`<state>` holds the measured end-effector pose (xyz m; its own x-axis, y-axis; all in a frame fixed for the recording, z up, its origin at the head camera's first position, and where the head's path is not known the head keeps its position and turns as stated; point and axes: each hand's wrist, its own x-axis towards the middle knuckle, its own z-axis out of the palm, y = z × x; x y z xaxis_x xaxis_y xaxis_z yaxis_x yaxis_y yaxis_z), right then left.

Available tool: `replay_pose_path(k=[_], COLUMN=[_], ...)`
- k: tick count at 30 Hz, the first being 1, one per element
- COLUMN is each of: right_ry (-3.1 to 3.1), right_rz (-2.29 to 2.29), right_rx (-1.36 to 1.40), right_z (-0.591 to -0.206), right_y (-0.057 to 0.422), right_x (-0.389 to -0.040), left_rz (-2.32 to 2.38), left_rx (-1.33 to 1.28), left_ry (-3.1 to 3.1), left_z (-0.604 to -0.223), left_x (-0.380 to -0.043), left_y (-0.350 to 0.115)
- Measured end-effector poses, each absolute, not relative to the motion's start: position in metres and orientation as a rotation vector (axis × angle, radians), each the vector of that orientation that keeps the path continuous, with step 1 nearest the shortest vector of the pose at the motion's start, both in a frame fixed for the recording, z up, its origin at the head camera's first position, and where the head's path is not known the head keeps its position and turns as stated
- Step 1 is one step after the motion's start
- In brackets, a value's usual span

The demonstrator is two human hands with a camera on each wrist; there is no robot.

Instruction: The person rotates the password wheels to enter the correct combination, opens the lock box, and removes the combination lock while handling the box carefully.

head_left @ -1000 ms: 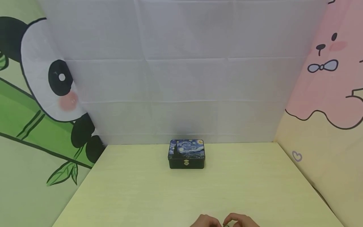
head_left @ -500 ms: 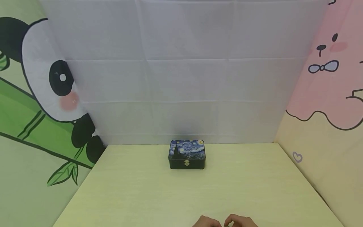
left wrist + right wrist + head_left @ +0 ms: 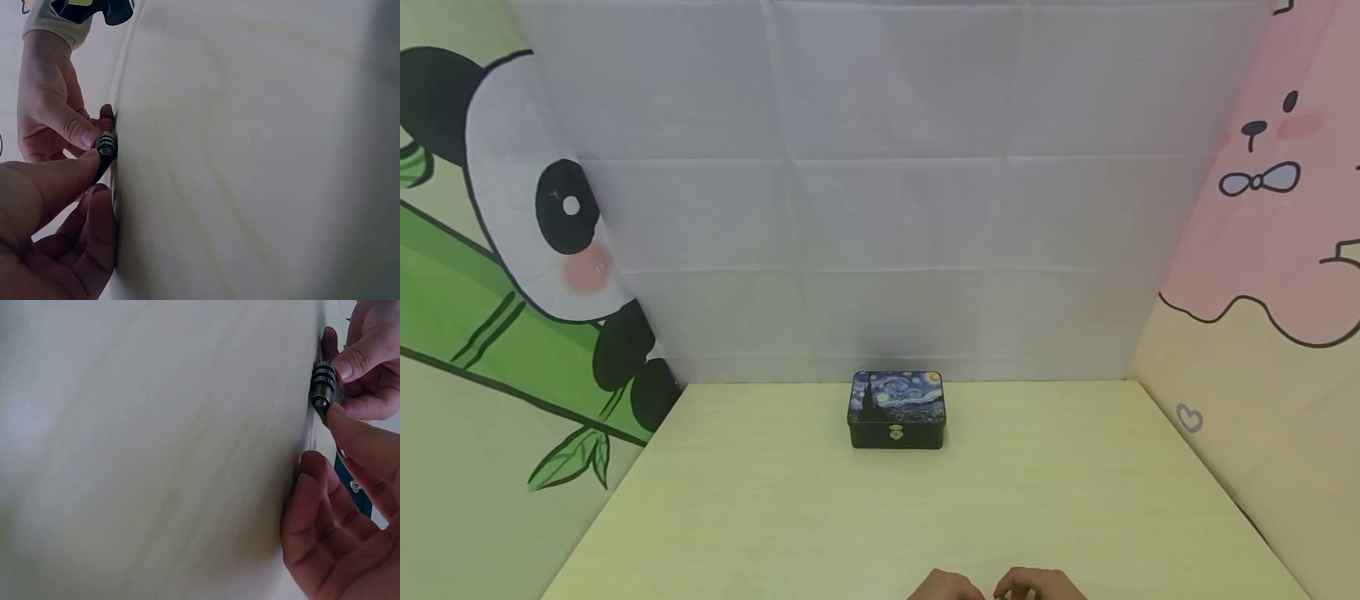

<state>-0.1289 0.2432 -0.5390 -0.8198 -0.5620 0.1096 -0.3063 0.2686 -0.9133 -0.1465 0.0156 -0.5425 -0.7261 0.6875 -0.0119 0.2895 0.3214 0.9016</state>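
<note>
Between the fingers of both hands is a small dark combination lock [image 3: 106, 144] with rings of white numbers. In the right wrist view the lock [image 3: 324, 381] has a brassy end towards my right hand. My left hand [image 3: 946, 586] pinches it, thumb against the number rings. With its thumb at the brassy end, my right hand [image 3: 1037, 583] holds the other side; its lower fingers curl near the table edge. The head view cuts off both hands at the bottom, and the lock is almost wholly hidden there.
A dark tin box [image 3: 897, 411] with a starry night picture on its lid and a brassy clasp stands towards the back of the pale table [image 3: 760, 500]. Behind it hangs a white cloth [image 3: 887, 208]. Painted walls flank the table on the left and right.
The head view has shifted slightly. Both hands stay close together at the front edge; the small brassy bit seen between them earlier is now mostly hidden.
</note>
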Motion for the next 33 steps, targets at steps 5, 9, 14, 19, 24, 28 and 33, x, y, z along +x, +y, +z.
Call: replay_pose_path(k=[5,9,14,19,24,28,33], right_ry=[2.289,2.304,2.281,2.251,2.229,2.234,2.247], right_rz=[-1.561,-1.549,-1.545,-1.521,-1.512,-1.519,-1.531], right_rx=[-0.792,-0.816,-0.773,-0.672,-0.68,-0.786,-0.927], right_z=[-0.539,-0.541,-0.54,-0.536,-0.537,-0.539,-0.541], right_y=[0.245,0.246,0.248,0.248,0.253,0.256,0.257], right_x=[-0.131,-0.133,-0.134,-0.133,-0.136,-0.139,-0.142], left_rz=[1.335,1.314,1.334,1.35,1.33,1.322,1.35], left_rx=[0.906,0.935,0.897,0.876,0.86,0.873,0.906], left_ry=[2.222,2.23,2.207,2.197,2.195,2.192,2.154], left_z=[-0.541,-0.54,-0.54,-0.541,-0.539,-0.536,-0.534], left_x=[-0.148,-0.15,-0.15,-0.148,-0.148,-0.15,-0.152], left_y=[0.016,0.017,0.017,0.017,0.017,0.017,0.017])
